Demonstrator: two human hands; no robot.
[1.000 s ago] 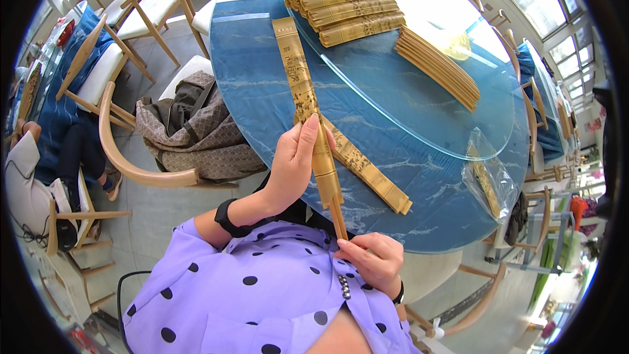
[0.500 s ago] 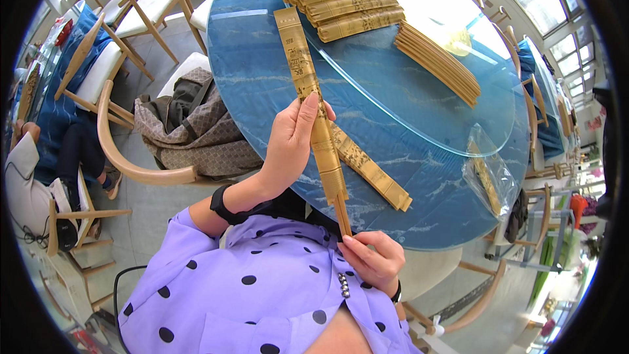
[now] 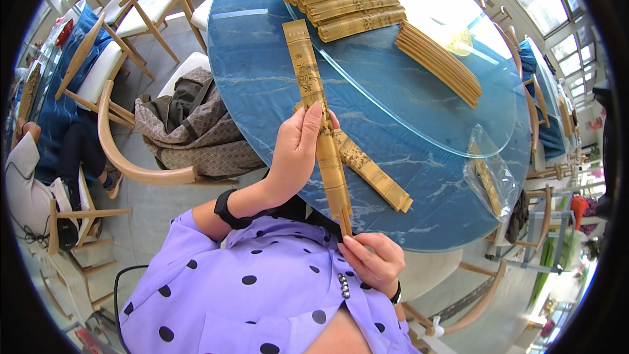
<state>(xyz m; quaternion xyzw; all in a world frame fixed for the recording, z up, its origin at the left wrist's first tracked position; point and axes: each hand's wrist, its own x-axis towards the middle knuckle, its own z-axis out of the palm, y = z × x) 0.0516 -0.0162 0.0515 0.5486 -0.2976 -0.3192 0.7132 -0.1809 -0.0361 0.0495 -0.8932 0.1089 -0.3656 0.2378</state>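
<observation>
My left hand (image 3: 296, 144) is closed around the middle of a long gold paper sleeve (image 3: 335, 187) with dark printing, its thumb lying on top. Out of the sleeve's near end stick the brown ends of chopsticks (image 3: 345, 224). Those ends are pinched between the thumb and fingers of my right hand (image 3: 373, 259), near the table's front edge. How far the chopsticks reach inside the sleeve is hidden. Beneath the held sleeve, another gold sleeve (image 3: 375, 172) lies slantwise on the blue table (image 3: 406, 216), partly covered by my left hand.
Several gold sleeves in a stack (image 3: 354, 1) sit at the far side, beside a row of bare chopsticks (image 3: 439, 62) on the glass turntable (image 3: 400, 92). A clear plastic bag (image 3: 508, 187) lies at right. A patterned bag (image 3: 196, 131) rests on a chair at left.
My left hand and the sleeve have slid toward me and my right hand. Less of the chopsticks shows below the sleeve. The right hand has stayed in place.
</observation>
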